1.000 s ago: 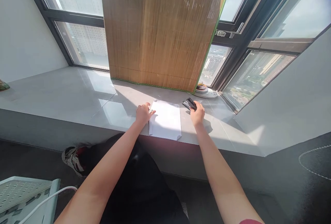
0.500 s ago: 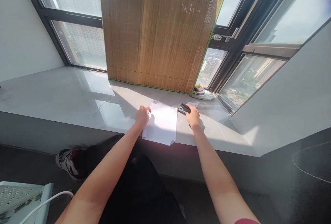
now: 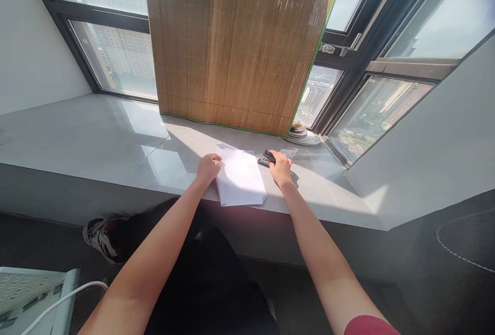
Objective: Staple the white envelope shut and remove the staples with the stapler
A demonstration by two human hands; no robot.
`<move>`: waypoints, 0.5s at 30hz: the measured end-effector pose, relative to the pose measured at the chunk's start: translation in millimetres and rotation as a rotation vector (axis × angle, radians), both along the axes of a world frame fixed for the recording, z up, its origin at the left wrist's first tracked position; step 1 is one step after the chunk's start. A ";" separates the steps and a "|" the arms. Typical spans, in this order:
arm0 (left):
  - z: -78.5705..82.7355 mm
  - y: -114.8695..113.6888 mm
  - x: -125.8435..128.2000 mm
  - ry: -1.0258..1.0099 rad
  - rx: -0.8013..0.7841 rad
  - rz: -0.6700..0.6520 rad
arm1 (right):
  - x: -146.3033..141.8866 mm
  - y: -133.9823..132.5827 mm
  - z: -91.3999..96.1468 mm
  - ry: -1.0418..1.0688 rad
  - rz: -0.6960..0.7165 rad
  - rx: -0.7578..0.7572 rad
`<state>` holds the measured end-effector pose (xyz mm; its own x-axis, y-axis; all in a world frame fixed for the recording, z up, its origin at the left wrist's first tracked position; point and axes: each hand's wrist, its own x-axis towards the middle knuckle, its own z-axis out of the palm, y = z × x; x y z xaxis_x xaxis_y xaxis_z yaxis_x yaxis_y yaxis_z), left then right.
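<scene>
White sheets of paper (image 3: 240,178) lie on the pale window sill, their near edge at the sill's front and one near corner bent. My left hand (image 3: 209,167) pinches the paper at its left edge. In my right hand (image 3: 281,167) is a black stapler (image 3: 266,158), its jaws apart and pointing left, close to the paper's upper right edge. My palm and fingers hide the stapler's rear end. Whether its tip touches the paper I cannot tell.
A bamboo blind (image 3: 235,46) hangs behind the tiled sill (image 3: 96,139). Stacked plates (image 3: 303,136) stand at the back right by the window frame. Below left are a pale perforated appliance (image 3: 33,296) with a white cable (image 3: 64,299) and a shoe (image 3: 101,239).
The paper has turned, its near end swinging right and its top shifting left. My right hand has brought the stapler slightly left. My left hand has moved a little left, still holding the paper.
</scene>
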<state>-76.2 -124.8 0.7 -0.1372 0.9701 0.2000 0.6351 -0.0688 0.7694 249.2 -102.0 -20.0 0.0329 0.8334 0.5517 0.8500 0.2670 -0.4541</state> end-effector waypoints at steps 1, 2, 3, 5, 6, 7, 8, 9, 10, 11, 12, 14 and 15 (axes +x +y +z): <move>0.1 0.3 0.2 0.003 0.009 -0.011 | -1.6 0.4 0.6 -0.009 0.020 -0.005; 0.2 0.5 0.1 -0.001 0.016 -0.023 | -2.8 0.8 1.1 -0.015 0.035 -0.010; 0.3 0.7 -0.2 -0.013 0.016 -0.037 | -3.5 1.1 1.5 -0.017 0.045 -0.014; 1.0 0.7 -1.8 -0.050 0.010 -0.069 | -3.7 1.5 1.7 -0.015 0.053 -0.019; 1.5 0.4 -2.8 -0.072 0.006 -0.079 | -3.4 1.6 1.6 -0.014 0.054 -0.020; 2.1 0.0 -3.9 -0.094 0.003 -0.086 | -2.8 1.7 1.3 -0.012 0.055 -0.021; 2.8 -0.5 -4.9 -0.113 0.003 -0.087 | -2.2 1.7 0.8 -0.010 0.056 -0.021; 3.6 -1.1 -5.7 -0.127 0.005 -0.083 | -1.6 1.7 0.2 -0.010 0.058 -0.020; 4.3 -1.7 -6.3 -0.134 0.008 -0.078 | -1.1 1.7 -0.3 -0.011 0.064 -0.018; 4.9 -2.3 -6.6 -0.136 0.011 -0.075 | -0.7 1.8 -0.9 -0.012 0.071 -0.013; 5.4 -2.9 -6.8 -0.135 0.014 -0.078 | -0.4 1.9 -1.3 -0.011 0.076 -0.007; 5.8 -3.9 -6.9 -0.134 0.005 -0.085 | -0.3 2.7 -1.7 -0.006 0.082 0.006; 5.7 -4.2 -7.0 -0.137 -0.007 -0.090 | -0.3 3.3 -1.7 -0.005 0.083 0.007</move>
